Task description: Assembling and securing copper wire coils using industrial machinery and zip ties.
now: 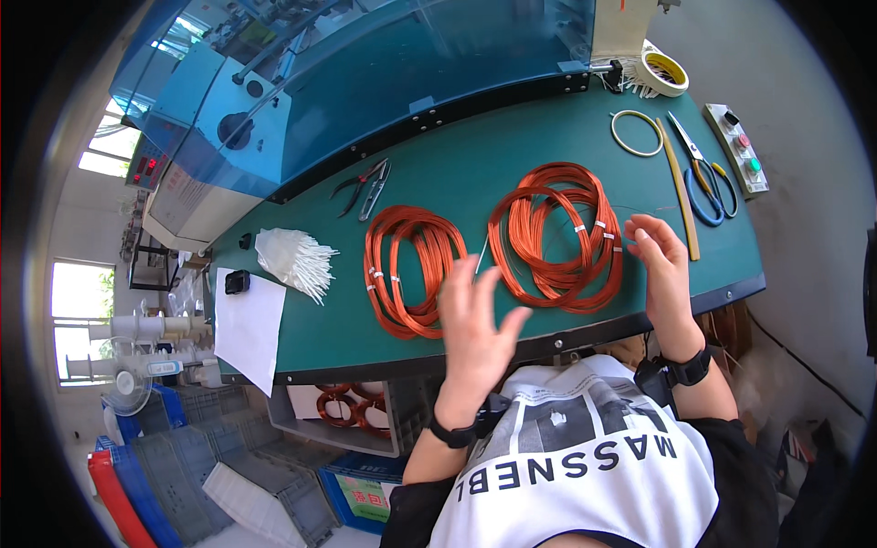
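Two bundles of copper-coloured wire lie on the green tabletop: a left coil bundle (384, 265) and a larger right coil bundle (598, 265), both bound with small white ties. My left hand (475, 324) is over the near right edge of the left bundle, thumb and fingers spread. A thin white strip (482, 256) shows just beyond its fingertips; whether they touch it is unclear. Beside the right bundle's right edge, my right hand (662, 260) is raised with loosely bent fingers and nothing visible in them. A fine wire end passes near its fingertips.
White ties in a bag (297, 260), pliers (356, 189), scissors (703, 183), a wooden strip (678, 192), a tape roll (664, 73) and a button box (736, 151) are on the table. A blue-covered machine (365, 100) borders the back. A grey crate (397, 416) stands below the front edge.
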Available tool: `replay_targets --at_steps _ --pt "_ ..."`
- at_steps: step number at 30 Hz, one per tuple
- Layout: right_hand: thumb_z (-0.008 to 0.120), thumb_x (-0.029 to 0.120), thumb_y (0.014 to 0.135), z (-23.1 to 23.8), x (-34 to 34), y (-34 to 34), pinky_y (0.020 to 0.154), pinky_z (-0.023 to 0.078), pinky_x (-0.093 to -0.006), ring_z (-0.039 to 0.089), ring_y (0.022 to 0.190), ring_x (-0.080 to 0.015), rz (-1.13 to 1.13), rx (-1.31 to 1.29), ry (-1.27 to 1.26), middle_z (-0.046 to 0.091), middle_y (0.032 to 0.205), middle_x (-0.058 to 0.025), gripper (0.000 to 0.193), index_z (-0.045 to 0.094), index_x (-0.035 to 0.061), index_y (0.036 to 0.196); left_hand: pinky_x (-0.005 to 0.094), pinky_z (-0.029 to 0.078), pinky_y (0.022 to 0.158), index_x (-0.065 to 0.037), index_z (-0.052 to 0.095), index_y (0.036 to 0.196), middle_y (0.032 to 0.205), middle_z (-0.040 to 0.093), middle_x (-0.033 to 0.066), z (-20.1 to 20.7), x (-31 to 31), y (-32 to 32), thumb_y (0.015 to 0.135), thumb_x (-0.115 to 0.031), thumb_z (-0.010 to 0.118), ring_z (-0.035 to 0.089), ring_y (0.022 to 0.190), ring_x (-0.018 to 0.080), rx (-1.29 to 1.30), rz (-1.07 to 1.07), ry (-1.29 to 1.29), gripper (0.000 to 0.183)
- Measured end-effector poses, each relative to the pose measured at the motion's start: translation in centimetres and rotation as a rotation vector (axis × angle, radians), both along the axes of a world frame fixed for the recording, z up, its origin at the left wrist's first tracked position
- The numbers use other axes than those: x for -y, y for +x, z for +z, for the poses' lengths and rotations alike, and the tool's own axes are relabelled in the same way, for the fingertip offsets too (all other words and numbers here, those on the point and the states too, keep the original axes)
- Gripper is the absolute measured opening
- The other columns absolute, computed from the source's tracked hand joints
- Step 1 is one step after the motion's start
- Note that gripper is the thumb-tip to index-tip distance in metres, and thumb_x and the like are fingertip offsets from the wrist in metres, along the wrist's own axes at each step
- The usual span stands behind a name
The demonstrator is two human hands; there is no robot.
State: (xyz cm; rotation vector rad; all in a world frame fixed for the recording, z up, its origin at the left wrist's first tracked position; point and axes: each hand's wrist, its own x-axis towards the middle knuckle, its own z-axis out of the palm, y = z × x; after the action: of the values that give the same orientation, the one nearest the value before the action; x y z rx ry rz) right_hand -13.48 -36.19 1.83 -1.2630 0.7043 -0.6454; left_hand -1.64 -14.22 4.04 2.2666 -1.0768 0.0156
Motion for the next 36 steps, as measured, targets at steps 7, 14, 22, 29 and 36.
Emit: replay_targets --at_steps 7,14,22,29,36 --pt "0.053 0.011 0.090 -0.3 -1.0 0.2 0.092 0.041 -0.0295 0.054 0.109 -0.0170 -0.015 0.076 0.150 0.059 0.113 -0.0079 0.027 0.057 0.0006 0.114 0.0519 0.025 0.105 0.003 0.051 0.107 0.126 0.044 0.0204 -2.2 7.6 -2.2 0.069 -0.023 0.077 0.036 0.126 0.0389 0.050 -0.299 0.118 0.053" --pt "0.050 0.016 0.092 0.3 0.3 1.5 0.089 0.048 -0.0350 0.061 0.098 -0.0236 0.288 0.363 0.795 0.061 0.110 -0.0155 0.032 0.052 -0.0039 0.117 0.0433 0.034 0.094 0.006 0.058 0.093 0.109 0.053 0.0160 -0.5 6.1 -0.8 0.079 -0.014 0.065 0.048 0.108 0.0325 -0.200 -0.494 0.008 0.025" --pt "0.048 0.016 0.093 4.5 -1.2 4.0 0.086 0.054 -0.0421 0.060 0.106 -0.0322 0.451 0.316 0.968 0.055 0.120 -0.0243 0.036 0.047 -0.0064 0.121 0.0241 0.044 0.070 0.002 0.064 0.094 0.078 0.061 0.0022 1.7 2.0 -0.5 0.089 -0.014 0.063 0.056 0.076 0.0094 -0.821 -0.066 -0.396 0.017" --pt "0.047 0.012 0.095 6.3 -3.3 5.2 0.087 0.053 -0.0430 0.061 0.102 -0.0304 0.493 0.294 0.900 0.058 0.114 -0.0210 0.032 0.046 -0.0081 0.119 0.0237 0.043 0.074 0.000 0.062 0.091 0.087 0.061 0.0001 0.8 2.6 0.0 0.087 -0.007 0.063 0.052 0.080 0.0066 -0.877 -0.227 -0.538 0.008" --pt "0.041 0.011 0.097 7.2 -4.5 7.0 0.086 0.053 -0.0391 0.060 0.104 -0.0273 0.491 0.255 0.858 0.057 0.115 -0.0211 0.029 0.047 -0.0066 0.119 0.0276 0.048 0.082 0.003 0.062 0.103 0.094 0.066 0.0064 2.0 1.8 1.4 0.087 -0.011 0.063 0.061 0.089 0.0135 -1.191 -0.345 -0.236 0.020"
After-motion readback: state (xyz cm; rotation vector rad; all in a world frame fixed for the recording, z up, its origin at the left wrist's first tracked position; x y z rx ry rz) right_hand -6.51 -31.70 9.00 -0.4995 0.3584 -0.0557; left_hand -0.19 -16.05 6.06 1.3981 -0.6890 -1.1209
